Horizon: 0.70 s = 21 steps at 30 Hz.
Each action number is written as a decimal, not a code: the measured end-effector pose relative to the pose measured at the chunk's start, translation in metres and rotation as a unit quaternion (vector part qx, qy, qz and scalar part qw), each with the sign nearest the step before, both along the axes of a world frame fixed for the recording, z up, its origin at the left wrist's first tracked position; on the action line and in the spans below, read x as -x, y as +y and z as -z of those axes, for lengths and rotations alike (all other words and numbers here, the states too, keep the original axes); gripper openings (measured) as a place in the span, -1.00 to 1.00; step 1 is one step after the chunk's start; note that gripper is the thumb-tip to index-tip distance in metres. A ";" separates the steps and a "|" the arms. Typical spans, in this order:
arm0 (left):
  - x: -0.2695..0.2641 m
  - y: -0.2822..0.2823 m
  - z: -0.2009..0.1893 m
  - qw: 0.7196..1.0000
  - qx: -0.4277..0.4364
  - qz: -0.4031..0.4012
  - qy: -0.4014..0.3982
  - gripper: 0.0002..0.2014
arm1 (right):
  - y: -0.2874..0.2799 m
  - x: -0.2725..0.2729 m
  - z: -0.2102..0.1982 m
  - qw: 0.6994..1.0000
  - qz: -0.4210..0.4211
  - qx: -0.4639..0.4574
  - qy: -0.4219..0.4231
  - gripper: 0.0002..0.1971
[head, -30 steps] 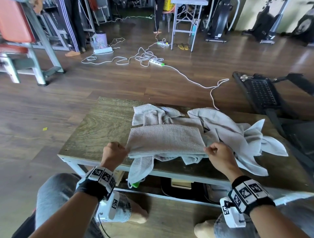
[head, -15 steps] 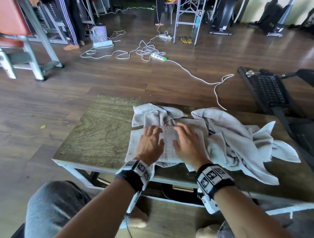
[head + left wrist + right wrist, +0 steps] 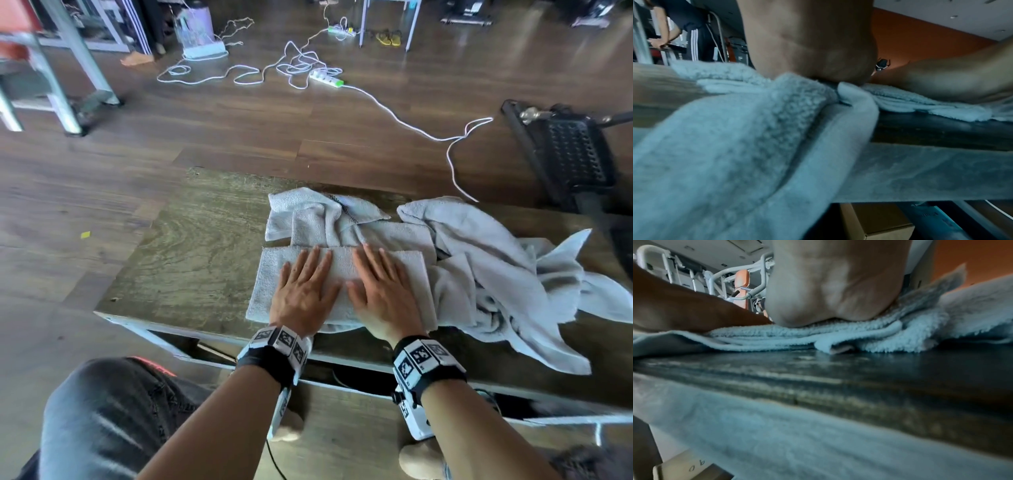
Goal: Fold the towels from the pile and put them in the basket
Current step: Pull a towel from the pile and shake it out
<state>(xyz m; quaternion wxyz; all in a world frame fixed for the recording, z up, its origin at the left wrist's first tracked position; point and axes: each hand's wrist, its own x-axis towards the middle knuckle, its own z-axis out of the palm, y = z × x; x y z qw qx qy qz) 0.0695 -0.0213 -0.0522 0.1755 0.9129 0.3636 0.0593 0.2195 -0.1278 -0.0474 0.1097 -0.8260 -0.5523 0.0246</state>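
A folded grey towel (image 3: 263,287) lies at the near edge of the wooden table (image 3: 191,246). Both hands press flat on top of it, side by side with fingers straight: my left hand (image 3: 303,291) on its middle left, my right hand (image 3: 380,294) on its middle right. In the wrist views the heel of my left hand (image 3: 807,48) and of my right hand (image 3: 834,288) sit on the towel (image 3: 735,129) (image 3: 797,335), part of which hangs over the table edge. A pile of loose grey towels (image 3: 486,267) spreads behind and to the right. No basket is in view.
White cables and a power strip (image 3: 325,77) trail over the wooden floor beyond the table. Black gym equipment (image 3: 568,150) stands at the right, a metal frame (image 3: 68,85) at the far left. A cardboard box (image 3: 879,224) sits under the table. My knee (image 3: 113,411) is at lower left.
A second ago both hands pinched the towel's near corners at the table edge. They let go, came together and now press flat on top of the folded towel.
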 end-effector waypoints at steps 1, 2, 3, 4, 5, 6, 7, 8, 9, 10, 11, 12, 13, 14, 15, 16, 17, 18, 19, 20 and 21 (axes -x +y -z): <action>0.004 0.002 0.000 1.000 0.002 -0.006 0.004 -0.36 | -0.001 0.000 0.000 1.000 0.003 0.004 0.000 -0.34; 0.008 0.004 0.000 1.000 0.004 -0.012 0.007 -0.37 | -0.001 0.000 -0.001 1.000 0.009 0.008 0.001 -0.33; 0.012 0.006 0.000 1.000 0.008 -0.017 0.009 -0.38 | -0.001 0.000 -0.001 1.000 0.016 0.011 0.003 -0.33; 0.016 0.008 0.000 1.000 0.014 -0.023 0.010 -0.39 | -0.001 0.000 -0.001 1.000 0.022 0.013 0.006 -0.32; 0.019 0.009 0.000 0.999 0.020 -0.030 0.010 -0.39 | -0.001 0.000 -0.003 0.999 0.030 0.016 0.009 -0.31; 0.022 0.011 0.000 0.999 0.026 -0.037 0.010 -0.39 | -0.003 0.000 -0.005 0.999 0.039 0.019 0.012 -0.31; 0.024 0.012 0.000 0.998 0.030 -0.045 0.012 -0.39 | -0.006 0.000 -0.007 0.999 0.046 0.024 0.014 -0.30; 0.027 0.013 0.000 0.998 0.032 -0.052 0.018 -0.39 | -0.009 -0.001 -0.010 0.998 0.053 0.031 0.015 -0.30; 0.029 0.014 0.000 0.997 0.035 -0.062 0.026 -0.39 | -0.012 -0.002 -0.012 0.997 0.060 0.036 0.016 -0.29; 0.032 0.015 0.000 0.996 0.039 -0.074 0.029 -0.39 | -0.015 -0.003 -0.014 0.997 0.068 0.039 0.016 -0.27; 0.035 0.016 0.000 0.995 0.044 -0.088 0.030 -0.38 | -0.016 -0.004 -0.015 0.996 0.076 0.040 0.019 -0.26; 0.039 0.018 0.001 0.993 0.049 -0.104 0.029 -0.36 | -0.017 -0.004 -0.015 0.996 0.082 0.041 0.023 -0.25; 0.043 0.018 0.001 0.991 0.054 -0.119 0.029 -0.34 | -0.017 -0.004 -0.014 0.995 0.087 0.043 0.025 -0.24; 0.046 0.019 0.002 0.989 0.057 -0.131 0.030 -0.31 | -0.017 -0.004 -0.013 0.995 0.089 0.047 0.025 -0.24; 0.049 0.019 0.001 0.988 0.060 -0.142 0.032 -0.29 | -0.016 -0.003 -0.013 0.994 0.091 0.049 0.024 -0.23; 0.051 0.019 0.001 0.986 0.062 -0.151 0.032 -0.26 | -0.016 -0.003 -0.013 0.994 0.091 0.050 0.023 -0.23; 0.052 0.019 0.001 0.984 0.063 -0.162 0.029 -0.22 | -0.016 -0.003 -0.014 0.994 0.091 0.052 0.024 -0.23; 0.052 0.018 0.001 0.982 0.064 -0.175 0.025 -0.18 | -0.016 -0.003 -0.014 0.994 0.089 0.054 0.026 -0.22; 0.051 0.017 0.002 0.979 0.066 -0.190 0.020 -0.13 | -0.016 -0.003 -0.014 0.994 0.086 0.057 0.029 -0.22; 0.050 0.015 0.001 0.976 0.068 -0.205 0.017 -0.09 | -0.017 -0.004 -0.014 0.994 0.084 0.061 0.032 -0.22; 0.049 0.012 0.001 0.973 0.071 -0.219 0.017 -0.07 | -0.017 -0.004 -0.015 0.994 0.082 0.063 0.034 -0.22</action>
